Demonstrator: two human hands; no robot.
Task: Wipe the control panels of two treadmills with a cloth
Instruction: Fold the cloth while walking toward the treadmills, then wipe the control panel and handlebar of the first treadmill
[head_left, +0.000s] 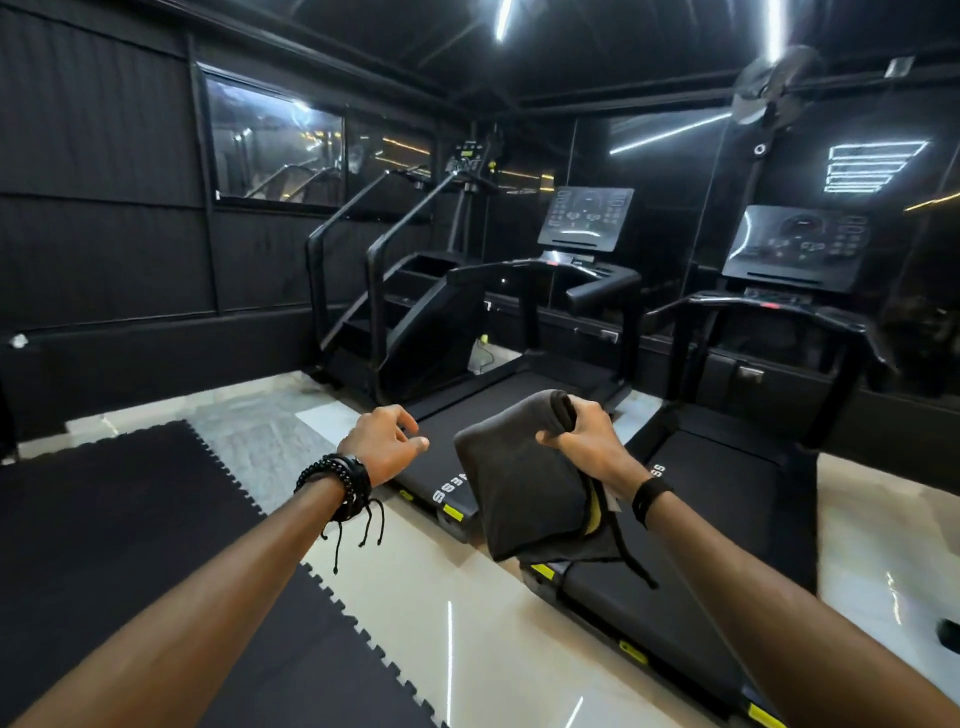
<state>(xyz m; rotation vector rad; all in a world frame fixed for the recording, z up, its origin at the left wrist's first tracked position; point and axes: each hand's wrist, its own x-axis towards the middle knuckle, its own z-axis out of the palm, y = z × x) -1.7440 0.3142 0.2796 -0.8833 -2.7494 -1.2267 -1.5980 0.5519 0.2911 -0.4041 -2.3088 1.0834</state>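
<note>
Grey cloth (524, 493): hangs from right hand (587, 441), out in front, short of both treadmills.
Right grip: fist closed on cloth's top edge.
Left hand (387, 441): outstretched, fingers loosely curled, empty.

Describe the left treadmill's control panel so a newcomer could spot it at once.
Two treadmills stand side by side at the dark back wall. The left treadmill sits next to the stair climber. Its control panel is the upright screen nearer that climber, left of the other panel.
</note>
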